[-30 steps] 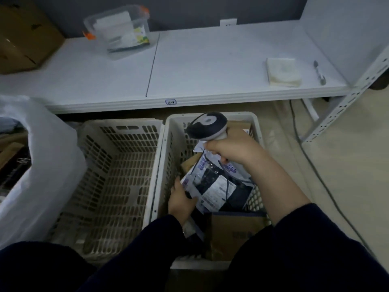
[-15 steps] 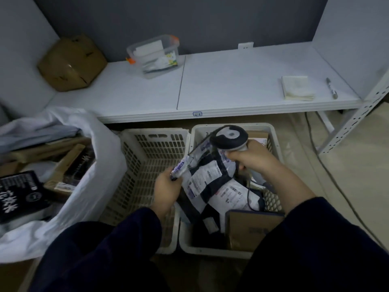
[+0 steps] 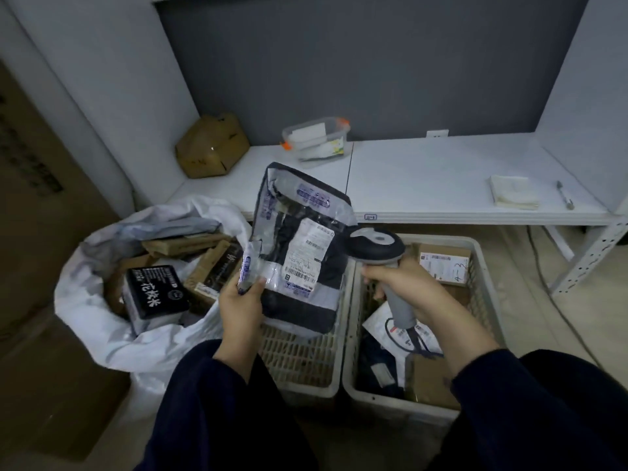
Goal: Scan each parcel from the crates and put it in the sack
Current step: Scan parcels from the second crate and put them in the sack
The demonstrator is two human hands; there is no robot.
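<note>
My left hand [image 3: 242, 300] pinches the lower left corner of a clear plastic parcel [image 3: 299, 246] with dark contents and a white label, held upright above the left crate [image 3: 306, 362]. My right hand [image 3: 404, 283] grips the handle of a grey barcode scanner [image 3: 377, 244], whose head points at the parcel's label from the right. The right crate [image 3: 489, 283] below holds a labelled cardboard box [image 3: 443, 263], a white mailer and more parcels. The white sack [image 3: 88, 300] stands open at the left with several boxes inside.
A low white shelf [image 3: 424, 178] runs behind the crates, bearing a brown cardboard box [image 3: 210, 144], a clear lidded tub [image 3: 316, 139], a folded cloth [image 3: 513, 192] and a pen [image 3: 564, 195]. Large cartons [image 3: 30, 232] stand at the far left. A cable [image 3: 550, 294] trails on the floor right.
The parcel has come up out of the right crate and leftward, now upright over the left crate. The scanner rose with it and faces the label. My view has lifted and swung left.
</note>
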